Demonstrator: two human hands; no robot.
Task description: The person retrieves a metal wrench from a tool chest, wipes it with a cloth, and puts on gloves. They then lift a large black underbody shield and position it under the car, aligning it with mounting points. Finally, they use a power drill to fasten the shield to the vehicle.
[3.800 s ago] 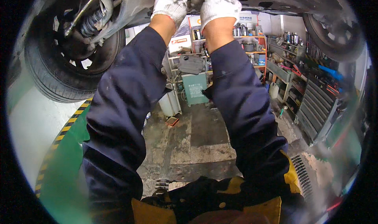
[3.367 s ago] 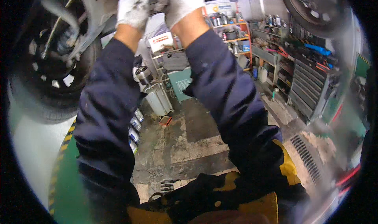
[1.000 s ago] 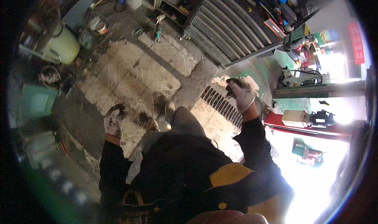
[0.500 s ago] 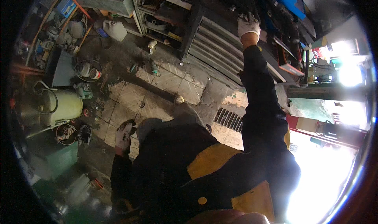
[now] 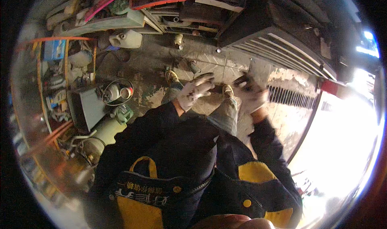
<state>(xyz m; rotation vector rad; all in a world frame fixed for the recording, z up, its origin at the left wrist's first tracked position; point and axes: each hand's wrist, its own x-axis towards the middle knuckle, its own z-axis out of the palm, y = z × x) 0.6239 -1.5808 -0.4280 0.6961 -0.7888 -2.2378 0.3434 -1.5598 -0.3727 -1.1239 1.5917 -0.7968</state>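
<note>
In front of my body, my left hand [image 5: 195,93] wears a white work glove with dark stains. Its fingers are spread, and no object shows in it. To its right is my right hand [image 5: 254,99], also in a whitish glove and smeared by motion. A dark patch [image 5: 243,82] lies at its fingers; whether that is soiled glove or a held thing cannot be made out. Below the hands are my two shoes, the left one [image 5: 172,76] and the right one [image 5: 228,92], on the stained tile floor [image 5: 209,70].
A dark metal bench with a slatted side [image 5: 282,47] stands at the far right, near a floor grate [image 5: 292,97]. Orange-framed shelves [image 5: 66,74] with clutter line the left, beside a pale green tank [image 5: 107,132]. A white jug [image 5: 128,39] lies farther back. Bright light floods the right.
My right hand has come back from the bench top to in front of my body. My left hand has risen from low at my side toward the middle. The view has turned toward the shelves.
</note>
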